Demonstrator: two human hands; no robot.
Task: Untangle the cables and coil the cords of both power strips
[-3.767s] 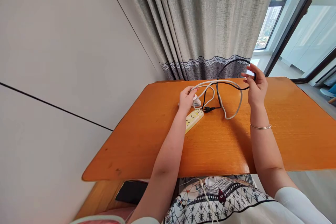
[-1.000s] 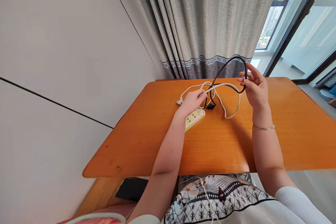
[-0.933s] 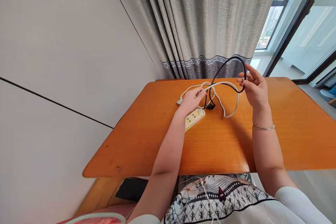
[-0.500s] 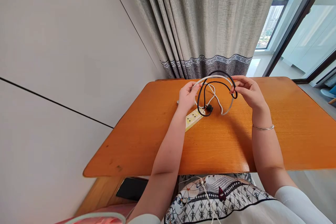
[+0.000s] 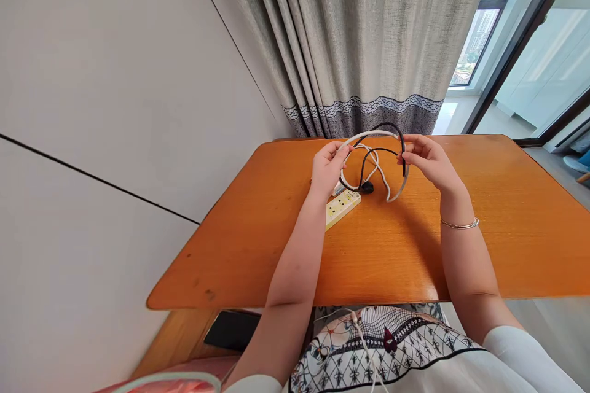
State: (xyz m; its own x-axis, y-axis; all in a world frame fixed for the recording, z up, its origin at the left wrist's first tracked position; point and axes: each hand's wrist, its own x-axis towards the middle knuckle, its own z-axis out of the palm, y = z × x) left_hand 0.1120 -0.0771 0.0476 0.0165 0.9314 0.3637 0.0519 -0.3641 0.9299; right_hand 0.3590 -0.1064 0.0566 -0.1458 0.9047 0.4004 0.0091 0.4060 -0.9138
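My left hand (image 5: 329, 166) pinches a white cable (image 5: 389, 199), which arcs across to my right and loops back down toward the table. My right hand (image 5: 426, 158) has thumb and fingertips closed on a black cable (image 5: 364, 166), whose loops cross the white one between my hands. Whether those fingers also grip the white cable I cannot tell. A black plug (image 5: 367, 187) hangs or rests low at the middle of the loops. Just below it lies a white power strip (image 5: 342, 206) with several sockets, partly hidden behind my left wrist.
All this is over a brown wooden table (image 5: 391, 252). A grey curtain (image 5: 382, 31) hangs beyond its far edge, and a pale wall panel (image 5: 115, 104) stands on the left. Under the table's front left edge lies a dark flat object (image 5: 233, 330).
My right hand has moved slightly left, and the black cable's loop has shifted left with it. The plug has dropped a little. My left hand has barely moved.
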